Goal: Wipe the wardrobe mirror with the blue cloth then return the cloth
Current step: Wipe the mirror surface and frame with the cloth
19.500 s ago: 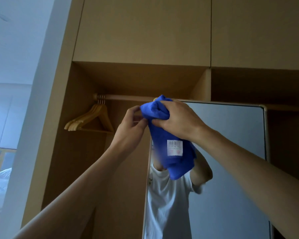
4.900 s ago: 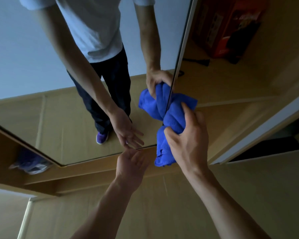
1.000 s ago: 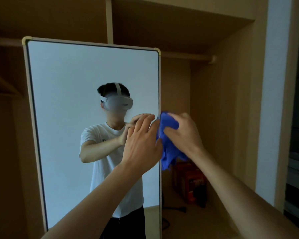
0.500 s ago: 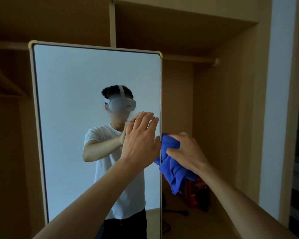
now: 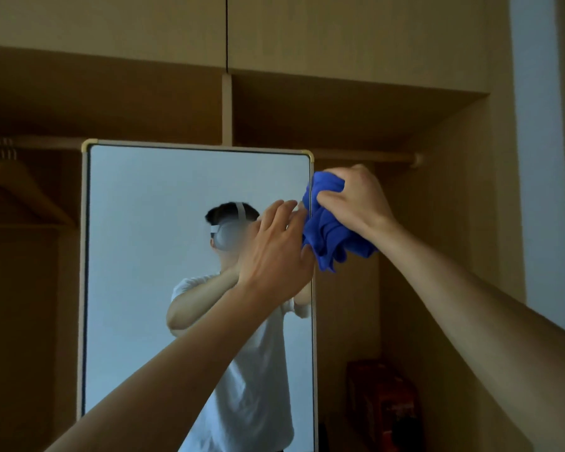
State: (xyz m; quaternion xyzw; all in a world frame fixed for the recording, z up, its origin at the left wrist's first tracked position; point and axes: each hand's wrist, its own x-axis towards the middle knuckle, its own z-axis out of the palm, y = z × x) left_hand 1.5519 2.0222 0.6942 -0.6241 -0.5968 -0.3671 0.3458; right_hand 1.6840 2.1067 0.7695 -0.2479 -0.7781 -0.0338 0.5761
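Wooden wardrobe (image 5: 340, 44) — right hand (image 5: 356, 203) grips blue cloth (image 5: 330, 236) at mirror (image 5: 160, 239) edge, left hand (image 5: 274, 252) spread.

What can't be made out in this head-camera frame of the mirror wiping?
Head view:
Mirror: bottom cut off by the frame's lower edge.
Blue cloth: upper part covered by the right hand; contact with the glass unclear.
Left hand: palm faces away, so touch on the mirror cannot be told.
Red box: too dim to read its print.
Hangers: dark, cut off by the left edge.
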